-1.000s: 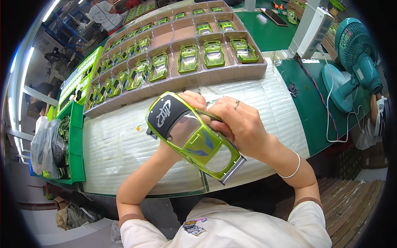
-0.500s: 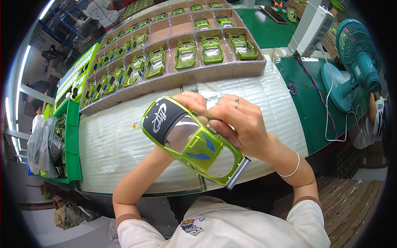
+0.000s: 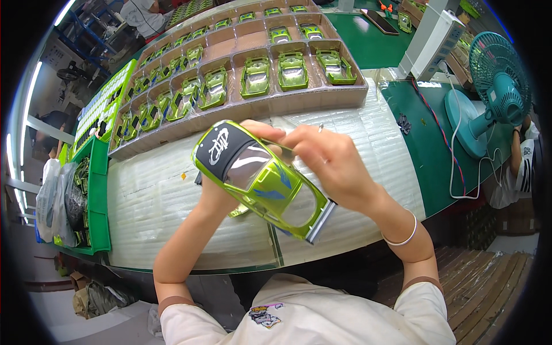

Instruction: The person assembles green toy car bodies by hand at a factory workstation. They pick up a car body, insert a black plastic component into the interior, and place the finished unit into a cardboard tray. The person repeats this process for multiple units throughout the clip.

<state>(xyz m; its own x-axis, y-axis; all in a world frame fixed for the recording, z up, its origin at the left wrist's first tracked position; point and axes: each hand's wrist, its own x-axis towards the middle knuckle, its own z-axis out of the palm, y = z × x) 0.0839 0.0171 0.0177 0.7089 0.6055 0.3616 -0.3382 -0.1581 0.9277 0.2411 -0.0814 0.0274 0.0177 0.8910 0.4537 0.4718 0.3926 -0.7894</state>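
The left hand [image 3: 260, 130] grasps the green toy car body [image 3: 275, 187] above the white-covered surface [image 3: 152, 221], near the compartment tray [image 3: 325, 99]. The right hand [image 3: 330, 164] is at the car body's side, fingers bent; its grip cannot be determined.

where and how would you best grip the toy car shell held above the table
Probably by both long edges at the spoiler end, coming from the near side: the toy car shell slants with that end toward the wearer, clear of the left hand.
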